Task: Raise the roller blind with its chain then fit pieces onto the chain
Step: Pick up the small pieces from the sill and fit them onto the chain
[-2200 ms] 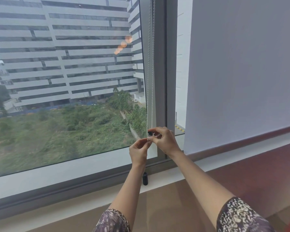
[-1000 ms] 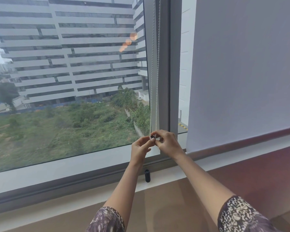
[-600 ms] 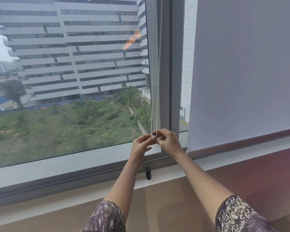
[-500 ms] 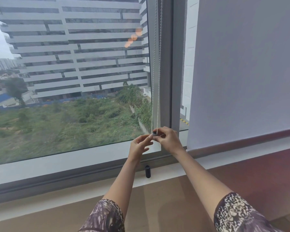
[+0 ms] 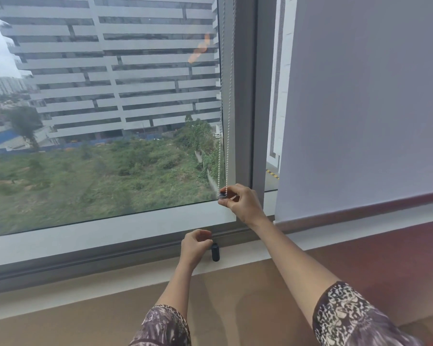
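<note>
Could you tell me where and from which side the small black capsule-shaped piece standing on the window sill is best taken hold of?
Pinch the small black capsule-shaped piece across its rounded sides near the top, coming from the left and above, where the left hand already hovers. It stands upright and narrow, close against the grey window frame, so the back looks hard to reach.
</note>
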